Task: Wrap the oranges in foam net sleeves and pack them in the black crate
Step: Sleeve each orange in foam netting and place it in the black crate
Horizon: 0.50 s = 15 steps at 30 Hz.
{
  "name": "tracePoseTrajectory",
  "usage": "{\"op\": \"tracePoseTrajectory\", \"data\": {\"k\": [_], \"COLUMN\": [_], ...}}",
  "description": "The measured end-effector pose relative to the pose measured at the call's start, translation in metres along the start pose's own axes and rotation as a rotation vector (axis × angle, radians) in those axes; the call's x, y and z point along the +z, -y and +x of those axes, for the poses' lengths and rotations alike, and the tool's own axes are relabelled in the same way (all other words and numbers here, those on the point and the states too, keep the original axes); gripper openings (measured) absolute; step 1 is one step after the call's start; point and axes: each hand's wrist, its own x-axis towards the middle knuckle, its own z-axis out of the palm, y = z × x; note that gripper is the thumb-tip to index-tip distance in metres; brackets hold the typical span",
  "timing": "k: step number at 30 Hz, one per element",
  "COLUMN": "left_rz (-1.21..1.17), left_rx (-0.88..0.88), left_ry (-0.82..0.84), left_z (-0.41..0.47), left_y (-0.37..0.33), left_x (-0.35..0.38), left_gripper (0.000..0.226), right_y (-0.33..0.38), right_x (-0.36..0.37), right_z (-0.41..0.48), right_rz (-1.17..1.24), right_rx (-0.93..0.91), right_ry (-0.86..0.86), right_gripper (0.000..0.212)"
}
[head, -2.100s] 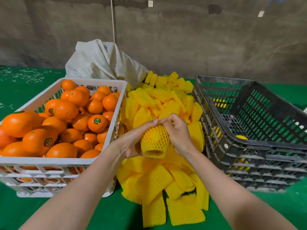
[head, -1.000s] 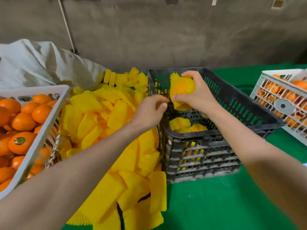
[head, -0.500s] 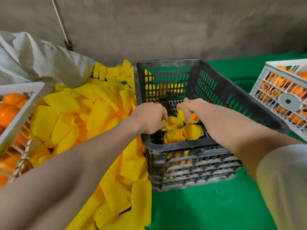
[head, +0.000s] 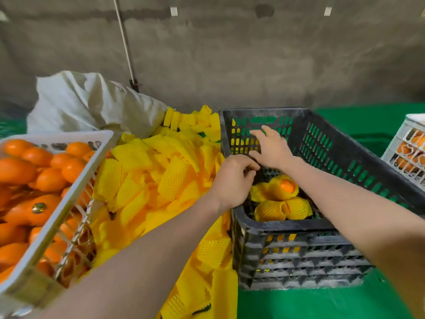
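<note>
The black crate [head: 333,143] stands right of centre on the green table. Several oranges wrapped in yellow foam net [head: 279,199] lie in its near left corner; one shows bare orange skin at its top. My right hand [head: 270,147] hovers above the crate's left side with fingers spread and holds nothing. My left hand [head: 232,178] hangs at the crate's left rim, fingers loosely curled, holding nothing. A pile of yellow foam net sleeves [head: 161,180] lies between the crates. Bare oranges [head: 30,176] fill the white crate [head: 76,194] at the left.
A white sack [head: 87,104] leans on the grey wall behind the sleeves. A second white crate with oranges [head: 409,146] sits at the far right edge. Green table cloth [head: 322,302] shows in front of the black crate.
The wrapped orange went from my hands into the black crate. Both hands have let go and lifted out, the right rising toward the crate's left wall.
</note>
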Motion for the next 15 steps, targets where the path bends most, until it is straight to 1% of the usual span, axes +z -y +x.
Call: {"op": "tracePoseTrajectory", "data": {"k": [1, 2, 3, 5, 6, 7, 8, 11, 12, 13, 15], "left_rz": [0.000, 0.001, -0.009, -0.042, -0.063, -0.083, -0.094, -0.100, -0.114, -0.132, -0.146], "left_rx": [-0.016, -0.042, -0.071, -0.110, -0.130, -0.161, -0.205, -0.335, -0.370, -0.396, -0.425], "left_ry": [-0.058, -0.103, -0.131, -0.160, -0.177, -0.202, -0.233, -0.304, -0.315, -0.320, -0.345], "left_z": [-0.003, -0.007, -0.012, -0.023, -0.029, -0.036, -0.043, -0.065, -0.071, -0.077, -0.093], "left_y": [0.001, 0.003, 0.005, 0.014, 0.022, 0.030, 0.040, 0.069, 0.077, 0.083, 0.094], "left_x": [0.000, -0.001, -0.004, -0.013, -0.020, -0.030, -0.041, -0.081, -0.093, -0.103, -0.127], "left_gripper": [0.018, 0.018, 0.018, 0.018, 0.018, 0.017, 0.016, 0.014, 0.013, 0.012, 0.009], "right_y": [0.012, 0.027, 0.043, 0.075, 0.091, 0.106, 0.121, 0.167, 0.179, 0.186, 0.200], "right_x": [-0.010, -0.018, -0.025, -0.034, -0.036, -0.035, -0.034, -0.021, -0.015, -0.008, 0.008], "right_z": [-0.001, -0.005, -0.011, -0.021, -0.026, -0.028, -0.028, -0.013, -0.008, -0.004, 0.002], "right_rz": [0.118, 0.213, 0.278, 0.348, 0.358, 0.351, 0.324, 0.107, 0.017, -0.057, -0.120], "right_rx": [-0.036, -0.076, -0.122, -0.244, -0.304, -0.350, -0.378, -0.363, -0.344, -0.323, -0.272], "right_ry": [-0.141, -0.242, -0.301, -0.343, -0.338, -0.301, -0.224, 0.170, 0.272, 0.339, 0.404], "right_gripper": [0.058, 0.051, 0.044, 0.034, 0.030, 0.028, 0.029, 0.038, 0.039, 0.037, 0.025]}}
